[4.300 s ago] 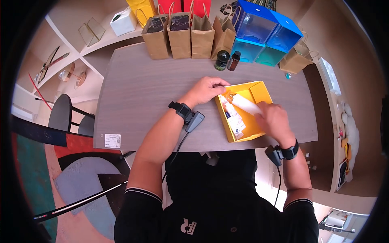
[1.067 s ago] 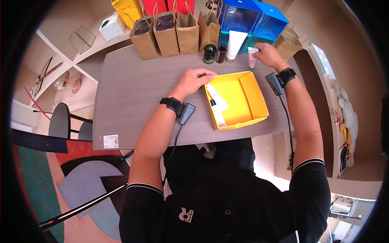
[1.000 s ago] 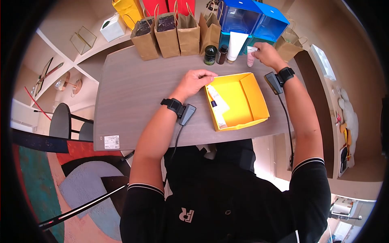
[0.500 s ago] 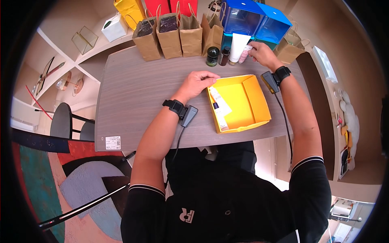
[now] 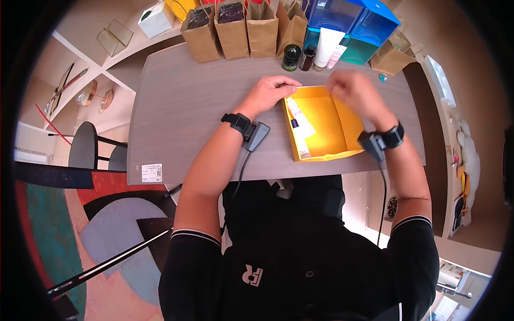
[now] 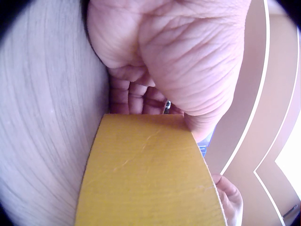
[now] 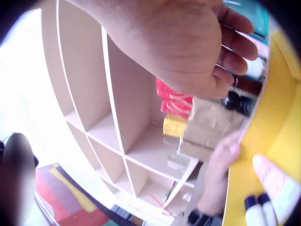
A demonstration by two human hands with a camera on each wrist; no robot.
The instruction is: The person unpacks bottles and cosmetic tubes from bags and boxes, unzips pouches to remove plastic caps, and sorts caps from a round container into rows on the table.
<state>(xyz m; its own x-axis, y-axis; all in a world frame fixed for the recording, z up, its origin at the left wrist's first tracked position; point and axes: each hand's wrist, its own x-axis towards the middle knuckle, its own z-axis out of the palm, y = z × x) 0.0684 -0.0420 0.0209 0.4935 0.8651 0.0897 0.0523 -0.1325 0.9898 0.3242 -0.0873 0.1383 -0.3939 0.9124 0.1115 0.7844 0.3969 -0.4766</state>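
Pink tube now free of right hand

No complete word, brand or number can be read with certainty; a white mark on the black shirt includes a form resembling the letter R, full reading not established; a white label at the near left corner of the bench bears a square code and rows of print, too small to read; the pink tube standing on the bench carries fine print, illegible; a pale tube in the yellow box bears lettering, likewise unresolved.
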